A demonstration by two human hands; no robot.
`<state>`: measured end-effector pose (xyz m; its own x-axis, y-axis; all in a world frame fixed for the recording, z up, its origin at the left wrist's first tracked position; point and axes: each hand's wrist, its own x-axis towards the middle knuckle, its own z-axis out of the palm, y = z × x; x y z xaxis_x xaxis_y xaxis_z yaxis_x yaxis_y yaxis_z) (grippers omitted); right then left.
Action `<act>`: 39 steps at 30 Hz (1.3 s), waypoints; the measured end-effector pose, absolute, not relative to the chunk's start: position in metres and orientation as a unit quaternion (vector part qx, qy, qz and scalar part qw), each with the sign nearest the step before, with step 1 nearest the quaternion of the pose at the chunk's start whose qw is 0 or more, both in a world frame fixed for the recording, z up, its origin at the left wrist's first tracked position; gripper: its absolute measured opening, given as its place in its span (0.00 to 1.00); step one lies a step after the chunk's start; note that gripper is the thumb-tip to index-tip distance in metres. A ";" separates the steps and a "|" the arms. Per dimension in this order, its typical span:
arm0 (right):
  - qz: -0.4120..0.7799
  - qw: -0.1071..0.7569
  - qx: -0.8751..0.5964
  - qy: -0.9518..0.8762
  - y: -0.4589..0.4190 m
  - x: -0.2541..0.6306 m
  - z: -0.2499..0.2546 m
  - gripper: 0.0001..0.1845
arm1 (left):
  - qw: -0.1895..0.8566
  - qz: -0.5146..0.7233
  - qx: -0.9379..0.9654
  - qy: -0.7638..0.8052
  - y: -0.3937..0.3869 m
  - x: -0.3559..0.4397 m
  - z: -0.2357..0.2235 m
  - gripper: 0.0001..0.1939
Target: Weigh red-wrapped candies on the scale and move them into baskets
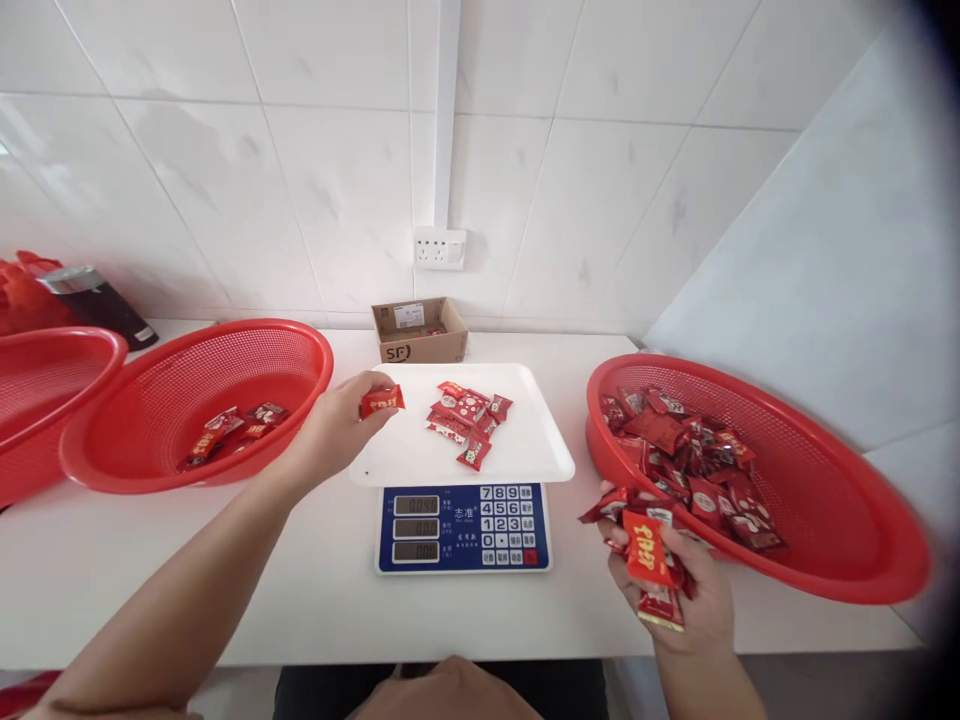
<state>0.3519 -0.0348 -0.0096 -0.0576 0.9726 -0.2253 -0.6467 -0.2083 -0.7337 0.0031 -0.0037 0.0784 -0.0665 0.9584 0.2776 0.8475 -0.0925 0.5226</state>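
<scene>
Pinched between the thumb and fingers of my left hand (341, 425) is a small red candy packet (382, 401), held over the left edge of the scale's white tray (536, 440). Several red and white candy packets (469, 408) lie in a loose pile on that tray. My right hand (694, 590) is closed around a bunch of red candy packets (649, 550), in front of the right-hand red basket. The scale's blue panel (463, 540) faces me, with number keys and small displays.
The right red basket (862, 510) holds many packets. The left red basket (97, 450) has several inside. Another red basket (67, 350) is partly in view at far left, near a black bottle (105, 305). A cardboard box (424, 348) stands behind the scale, below a wall socket (439, 249).
</scene>
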 end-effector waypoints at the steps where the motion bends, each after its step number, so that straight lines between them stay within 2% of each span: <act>1: 0.689 0.589 -0.354 -0.231 -0.033 0.351 -0.002 0.20 | 0.115 0.324 0.652 0.676 -0.013 0.003 0.077 0.13; 5: 0.685 0.600 -0.348 -0.224 -0.026 0.345 0.017 0.12 | 0.173 0.366 0.595 0.695 -0.041 0.002 0.063 0.18; 9: 0.683 0.593 -0.352 -0.241 -0.023 0.340 0.024 0.09 | 0.163 0.373 0.592 0.696 -0.052 -0.003 0.050 0.18; 17: 0.696 0.580 -0.353 -0.236 -0.021 0.329 0.028 0.13 | 0.132 0.328 0.628 0.693 -0.047 -0.002 0.048 0.18; 23: 0.707 0.565 -0.336 -0.261 -0.016 0.324 0.031 0.12 | 0.104 0.279 0.653 0.697 -0.034 0.003 0.042 0.19; 33: 0.708 0.570 -0.356 -0.217 -0.017 0.327 0.023 0.16 | 0.086 0.272 0.666 0.689 -0.017 0.006 0.039 0.18; 36: 0.709 0.571 -0.352 -0.217 -0.018 0.327 0.024 0.15 | 0.042 0.264 0.707 0.654 -0.011 0.012 0.037 0.19; 39: 0.705 0.572 -0.351 -0.230 -0.018 0.325 0.024 0.14 | 0.057 0.232 0.780 0.578 -0.004 0.030 0.033 0.20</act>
<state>0.3254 -0.0183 0.0239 -0.0987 0.9676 -0.2324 -0.6448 -0.2401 -0.7257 0.0297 -0.0035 0.0331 0.2245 0.9283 0.2965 0.8753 -0.3258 0.3574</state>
